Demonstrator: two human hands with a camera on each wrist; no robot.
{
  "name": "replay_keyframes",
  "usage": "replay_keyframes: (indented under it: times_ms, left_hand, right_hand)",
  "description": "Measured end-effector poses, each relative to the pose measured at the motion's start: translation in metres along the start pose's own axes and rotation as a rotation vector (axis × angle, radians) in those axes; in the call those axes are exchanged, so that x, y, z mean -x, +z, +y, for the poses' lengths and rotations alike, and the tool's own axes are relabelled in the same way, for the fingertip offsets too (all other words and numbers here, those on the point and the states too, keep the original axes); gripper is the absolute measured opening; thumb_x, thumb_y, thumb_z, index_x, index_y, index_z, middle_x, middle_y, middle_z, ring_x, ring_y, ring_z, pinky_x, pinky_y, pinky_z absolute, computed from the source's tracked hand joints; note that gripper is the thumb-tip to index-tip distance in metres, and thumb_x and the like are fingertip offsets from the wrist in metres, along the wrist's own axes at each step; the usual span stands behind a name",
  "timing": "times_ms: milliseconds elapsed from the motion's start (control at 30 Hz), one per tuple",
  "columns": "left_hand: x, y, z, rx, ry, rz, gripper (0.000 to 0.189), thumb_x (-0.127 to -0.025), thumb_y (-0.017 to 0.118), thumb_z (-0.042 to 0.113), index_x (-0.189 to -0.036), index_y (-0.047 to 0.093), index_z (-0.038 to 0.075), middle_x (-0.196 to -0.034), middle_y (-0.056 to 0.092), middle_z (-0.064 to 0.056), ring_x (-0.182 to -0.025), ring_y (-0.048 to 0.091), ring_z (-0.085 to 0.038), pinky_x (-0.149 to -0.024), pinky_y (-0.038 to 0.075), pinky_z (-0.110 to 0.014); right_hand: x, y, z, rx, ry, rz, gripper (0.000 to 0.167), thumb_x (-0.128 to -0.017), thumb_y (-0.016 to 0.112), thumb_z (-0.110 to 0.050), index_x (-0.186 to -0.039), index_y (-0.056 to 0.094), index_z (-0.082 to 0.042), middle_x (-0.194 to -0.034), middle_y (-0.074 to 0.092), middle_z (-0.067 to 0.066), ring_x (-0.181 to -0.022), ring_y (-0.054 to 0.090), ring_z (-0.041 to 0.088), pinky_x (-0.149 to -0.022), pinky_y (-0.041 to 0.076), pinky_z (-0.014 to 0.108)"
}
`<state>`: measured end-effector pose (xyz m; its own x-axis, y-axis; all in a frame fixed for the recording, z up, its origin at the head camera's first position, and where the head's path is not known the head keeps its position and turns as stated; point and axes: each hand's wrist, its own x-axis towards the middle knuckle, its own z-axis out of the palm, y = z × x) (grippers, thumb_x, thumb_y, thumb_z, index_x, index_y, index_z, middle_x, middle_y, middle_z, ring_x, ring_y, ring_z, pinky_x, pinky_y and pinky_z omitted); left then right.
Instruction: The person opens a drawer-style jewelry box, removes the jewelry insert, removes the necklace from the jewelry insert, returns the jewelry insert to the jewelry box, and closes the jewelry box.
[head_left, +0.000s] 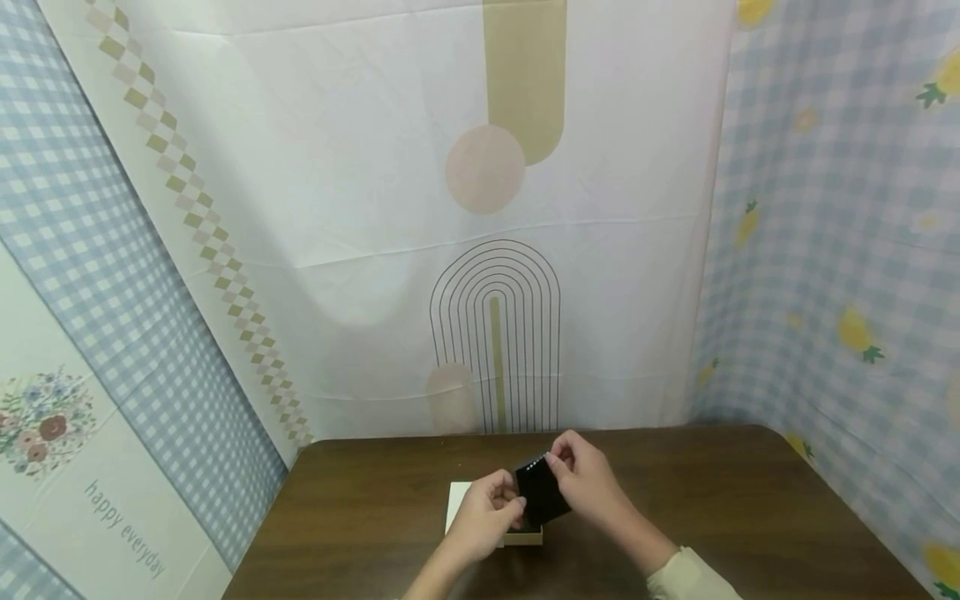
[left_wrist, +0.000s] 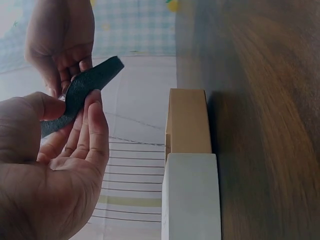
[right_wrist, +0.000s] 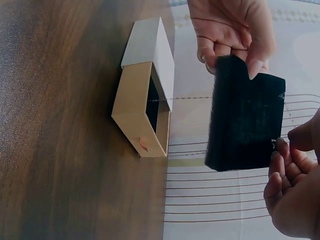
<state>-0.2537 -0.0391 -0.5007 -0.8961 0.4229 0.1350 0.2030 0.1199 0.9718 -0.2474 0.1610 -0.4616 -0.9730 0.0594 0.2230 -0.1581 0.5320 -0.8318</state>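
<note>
My left hand grips a black foam pad between thumb and fingers, and the pad bends under the thumb in the left wrist view. A thin chain crosses behind the pad and trails toward a small drawer box. At the pad's opposite edge, my right hand pinches with thumb and index finger where small shiny links of the chain show. The brown drawer is pulled partly out of its white sleeve, its inside dark. Both hands and the pad are above the box.
The box rests on a dark wooden table. Behind the table hangs a white patterned cloth, with checked cloths on either side. A small ribbon tab sticks out from the drawer's front.
</note>
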Motion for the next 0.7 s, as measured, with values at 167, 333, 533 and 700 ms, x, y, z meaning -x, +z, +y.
replay_keyframes:
  times_ms: [167, 333, 533, 700]
  left_hand:
    - [0.002, -0.002, -0.001, -0.043, -0.002, -0.042, 0.010, -0.096, 0.067, 0.006, -0.102, 0.067, -0.002, -0.087, 0.071, -0.003, -0.071, 0.070, -0.007, -0.064, 0.060, -0.021]
    - [0.005, -0.005, -0.004, -0.053, 0.015, -0.076, 0.009, -0.093, 0.067, 0.004, -0.096, 0.067, -0.004, -0.081, 0.065, 0.004, -0.065, 0.064, -0.002, -0.059, 0.051, -0.016]
    - [0.009, -0.008, -0.004, -0.043, 0.039, -0.113, 0.006, -0.090, 0.065, -0.002, -0.092, 0.065, -0.008, -0.074, 0.062, 0.004, -0.062, 0.061, -0.002, -0.058, 0.051, -0.015]
    - [0.012, -0.012, -0.003, -0.051, 0.061, -0.121, 0.007, -0.089, 0.063, -0.004, -0.092, 0.062, -0.010, -0.072, 0.063, -0.017, -0.062, 0.061, -0.003, -0.061, 0.053, -0.017]
  right_hand:
    - [-0.001, -0.003, -0.001, 0.015, -0.002, 0.022, 0.011, -0.102, 0.069, -0.010, -0.097, 0.060, -0.011, -0.083, 0.061, 0.002, -0.073, 0.054, 0.012, -0.063, 0.046, 0.023]
    - [-0.003, -0.004, 0.001, 0.008, -0.009, 0.053, 0.008, -0.102, 0.068, -0.011, -0.099, 0.061, -0.011, -0.088, 0.065, 0.003, -0.075, 0.055, 0.011, -0.066, 0.049, 0.022]
    - [-0.005, -0.007, 0.006, -0.066, 0.001, 0.095, 0.006, -0.104, 0.066, -0.010, -0.101, 0.062, -0.008, -0.093, 0.067, 0.008, -0.074, 0.058, 0.010, -0.065, 0.052, 0.022]
    - [-0.010, -0.012, 0.007, -0.051, 0.019, 0.135, 0.008, -0.105, 0.065, -0.013, -0.101, 0.063, -0.006, -0.097, 0.068, 0.008, -0.084, 0.058, 0.012, -0.071, 0.051, 0.021]
